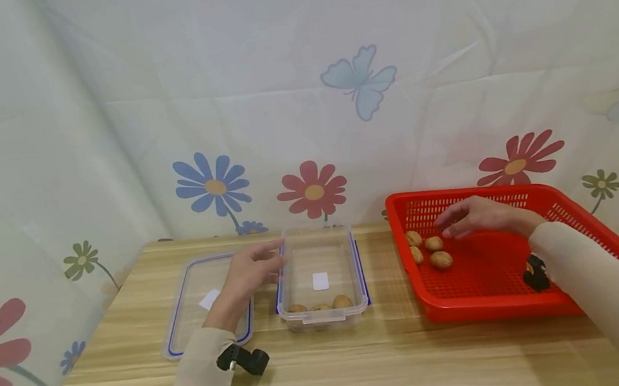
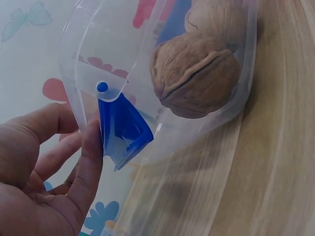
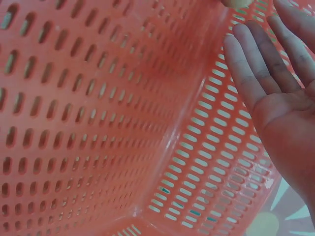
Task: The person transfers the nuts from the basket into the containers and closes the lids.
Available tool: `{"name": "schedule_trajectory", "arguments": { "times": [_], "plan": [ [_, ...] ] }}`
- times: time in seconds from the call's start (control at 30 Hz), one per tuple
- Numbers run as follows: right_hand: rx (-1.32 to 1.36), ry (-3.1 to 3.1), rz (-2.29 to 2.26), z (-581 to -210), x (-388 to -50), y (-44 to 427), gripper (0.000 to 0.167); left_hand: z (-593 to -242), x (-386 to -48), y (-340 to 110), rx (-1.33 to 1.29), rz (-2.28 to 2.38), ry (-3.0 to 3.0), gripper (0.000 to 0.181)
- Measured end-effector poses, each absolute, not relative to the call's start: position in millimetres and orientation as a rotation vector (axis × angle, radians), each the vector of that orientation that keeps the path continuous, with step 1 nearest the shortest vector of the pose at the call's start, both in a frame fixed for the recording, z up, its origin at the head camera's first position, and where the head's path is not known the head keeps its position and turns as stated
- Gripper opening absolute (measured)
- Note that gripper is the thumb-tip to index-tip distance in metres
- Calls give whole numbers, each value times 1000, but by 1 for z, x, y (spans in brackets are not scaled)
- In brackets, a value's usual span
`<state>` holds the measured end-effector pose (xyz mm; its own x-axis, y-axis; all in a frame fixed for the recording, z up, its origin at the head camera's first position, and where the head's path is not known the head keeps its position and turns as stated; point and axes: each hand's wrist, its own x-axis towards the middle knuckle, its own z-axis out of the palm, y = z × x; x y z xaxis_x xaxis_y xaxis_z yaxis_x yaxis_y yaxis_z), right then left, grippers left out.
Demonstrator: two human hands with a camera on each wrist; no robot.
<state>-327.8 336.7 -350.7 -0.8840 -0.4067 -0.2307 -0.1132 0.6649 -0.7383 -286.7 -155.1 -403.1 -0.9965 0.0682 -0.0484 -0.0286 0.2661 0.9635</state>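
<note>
Over in the right half of the frame, the person's right hand (image 1: 479, 215) hangs above the red basket (image 1: 494, 305), fingers extended and loosely apart, gripping nothing I can see. Four basket walnuts (image 1: 441, 259) lie by the basket's left wall, just beside those fingertips. At centre, the left hand (image 1: 250, 268) rests relaxed fingers at the clear box's (image 1: 326, 314) left edge, beside a blue latch (image 2: 123, 130). Three boxed walnuts (image 1: 342, 302) sit along the box's lower end. Left of it, partly behind that hand, lies a blue-edged lid (image 1: 186, 318) on the wooden table (image 1: 365, 378).
</note>
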Motion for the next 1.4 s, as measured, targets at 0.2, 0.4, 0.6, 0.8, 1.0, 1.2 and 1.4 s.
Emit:
{"name": "schedule_trajectory", "arguments": {
  "times": [0.2, 0.4, 0.6, 0.8, 1.0, 1.2, 1.4],
  "plan": [
    [-479, 2489, -1036, -355, -330, 332, 47, -403, -286, -157, 58, 1858, 2433, 50],
    [-513, 2474, -984, -358, -333, 326, 46, -404, -287, -158, 75, 1856, 2424, 50],
    [-500, 2487, -968, -360, -334, 322, 44, -404, -287, -159, 98, 1870, 2403, 49],
    [-500, 2510, -951, -361, -334, 321, 44, -403, -286, -160, 110, 1882, 2398, 49],
    [-516, 2533, -917, -362, -335, 322, 43, -405, -287, -160, 124, 1886, 2402, 51],
    [-507, 2558, -895, -362, -335, 323, 42, -405, -286, -160, 128, 1890, 2399, 51],
    [-436, 2606, -935, -353, -332, 322, 44, -406, -286, -160, 129, 1898, 2396, 50]
  ]
}}
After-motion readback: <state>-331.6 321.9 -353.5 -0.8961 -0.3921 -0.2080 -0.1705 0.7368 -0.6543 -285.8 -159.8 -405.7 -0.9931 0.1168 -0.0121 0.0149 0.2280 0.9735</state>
